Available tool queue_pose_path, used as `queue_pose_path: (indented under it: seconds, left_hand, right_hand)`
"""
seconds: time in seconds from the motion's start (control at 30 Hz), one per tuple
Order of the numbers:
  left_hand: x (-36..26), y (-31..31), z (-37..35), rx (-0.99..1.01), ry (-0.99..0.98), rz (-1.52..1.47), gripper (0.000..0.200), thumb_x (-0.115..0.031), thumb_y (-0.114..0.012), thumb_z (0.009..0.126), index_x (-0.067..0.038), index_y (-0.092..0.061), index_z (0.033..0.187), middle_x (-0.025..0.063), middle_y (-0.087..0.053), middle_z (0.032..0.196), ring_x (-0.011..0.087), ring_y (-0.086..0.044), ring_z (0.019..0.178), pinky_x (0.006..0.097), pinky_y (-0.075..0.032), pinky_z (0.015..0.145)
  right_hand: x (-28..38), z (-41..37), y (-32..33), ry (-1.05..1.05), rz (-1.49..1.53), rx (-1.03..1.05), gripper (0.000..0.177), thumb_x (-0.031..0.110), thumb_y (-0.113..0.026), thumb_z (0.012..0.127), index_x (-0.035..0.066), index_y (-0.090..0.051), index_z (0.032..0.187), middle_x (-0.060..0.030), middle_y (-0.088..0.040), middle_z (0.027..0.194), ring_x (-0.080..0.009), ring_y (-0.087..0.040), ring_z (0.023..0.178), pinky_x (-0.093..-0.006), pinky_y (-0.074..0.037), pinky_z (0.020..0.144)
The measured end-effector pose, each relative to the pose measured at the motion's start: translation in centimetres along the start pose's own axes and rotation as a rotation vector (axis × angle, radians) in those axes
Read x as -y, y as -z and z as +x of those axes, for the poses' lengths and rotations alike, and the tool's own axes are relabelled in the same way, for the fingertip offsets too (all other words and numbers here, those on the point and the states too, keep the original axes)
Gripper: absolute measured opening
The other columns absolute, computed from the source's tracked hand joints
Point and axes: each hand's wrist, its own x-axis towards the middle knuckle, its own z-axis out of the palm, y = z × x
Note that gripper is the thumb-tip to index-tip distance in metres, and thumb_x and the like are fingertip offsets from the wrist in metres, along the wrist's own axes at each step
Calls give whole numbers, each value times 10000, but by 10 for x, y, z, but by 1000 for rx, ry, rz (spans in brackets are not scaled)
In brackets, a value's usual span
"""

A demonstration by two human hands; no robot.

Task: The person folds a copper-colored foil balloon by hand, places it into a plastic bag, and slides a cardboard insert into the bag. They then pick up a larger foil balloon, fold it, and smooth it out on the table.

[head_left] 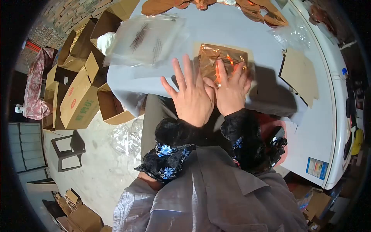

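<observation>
A shiny copper-brown folded item (206, 53), which looks wrapped in clear film, lies on the cloth-covered table (176, 77) in front of me. Pale card edges show around it. My right hand (233, 92) rests flat on its lower right part, fingers spread over the glossy surface. Just left of the item is my left hand (192, 96), palm down with the fingers stretched apart and nothing held. Both thumbs come close together at the item's lower edge. A stack of clear printed plastic bags (152, 42) lies beyond my left hand.
Brown shiny pieces (266, 11) lie along the table's far edge. Crumpled clear plastic (295, 36) and tan cardboard sheets (300, 75) are to the right, beside a white appliance-like surface (309, 135). Open cartons (81, 98) crowd the left, and a dark stool (68, 150) stands on the floor.
</observation>
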Motion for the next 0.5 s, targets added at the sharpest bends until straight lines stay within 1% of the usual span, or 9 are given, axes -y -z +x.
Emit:
queue_pose_path:
  seconds: [0.07, 0.1, 0.17, 0.2, 0.27, 0.37, 0.47, 0.5]
  left_hand:
    - [6, -3, -5, 3, -13, -22, 496, -241, -523, 851, -51, -529, 1309, 149, -321, 1492, 385, -189, 1427, 672, -127, 1075]
    - [10, -5, -7, 5, -22, -33, 497, -239, -527, 849, -50, -524, 1309, 149, -341, 1474, 388, -205, 1417, 667, -136, 1074]
    - [17, -8, -7, 110, -33, -25, 514, -251, -512, 863, -78, -490, 1347, 153, -345, 1467, 395, -224, 1405, 673, -150, 1067]
    - [19, -9, -7, 162, -44, -23, 522, -257, -504, 871, -93, -472, 1366, 155, -348, 1464, 399, -234, 1399, 675, -157, 1063]
    - [20, -8, -4, 171, -75, -9, 536, -256, -511, 868, -95, -453, 1376, 150, -362, 1450, 399, -236, 1395, 671, -160, 1066]
    - [22, -12, -4, 142, -124, -24, 537, -251, -527, 862, -92, -455, 1369, 144, -366, 1448, 400, -223, 1399, 670, -154, 1070]
    - [24, -16, -3, 104, -155, -73, 534, -229, -553, 850, -101, -466, 1362, 143, -361, 1454, 399, -197, 1413, 674, -142, 1073]
    - [25, -17, -3, 94, -163, -94, 536, -219, -562, 846, -106, -469, 1361, 143, -360, 1456, 398, -187, 1418, 675, -138, 1074]
  right_hand:
    - [-1, -1, 1, 11, 40, 10, 677, 604, -507, 889, 243, -382, 1447, -359, -228, 1459, -545, -247, 1332, -648, -227, 1035]
    - [-1, -1, 2, 25, 38, 17, 689, 591, -521, 887, 215, -381, 1446, -359, -231, 1458, -543, -241, 1337, -646, -231, 1036]
    - [0, -2, 7, 39, 34, 31, 714, 564, -549, 881, 159, -379, 1445, -358, -236, 1457, -539, -229, 1347, -641, -239, 1039]
    - [-3, -4, 6, 71, 62, 3, 711, 541, -560, 882, 133, -383, 1437, -354, -257, 1449, -530, -239, 1348, -624, -248, 1048]
    - [-10, -6, 5, 128, 111, -60, 706, 495, -583, 884, 79, -391, 1421, -345, -298, 1434, -511, -260, 1349, -589, -267, 1066]
    - [-14, -7, 5, 223, 91, -116, 659, 434, -605, 887, 49, -422, 1389, -305, -386, 1392, -478, -347, 1315, -525, -312, 1079]
    - [-15, -3, 1, 285, 139, -125, 615, 380, -639, 870, 84, -451, 1375, -248, -450, 1357, -455, -428, 1261, -500, -345, 1070]
    - [-15, -2, 0, 282, 84, -143, 606, 383, -639, 873, 103, -457, 1379, -217, -473, 1353, -421, -461, 1245, -466, -393, 1030]
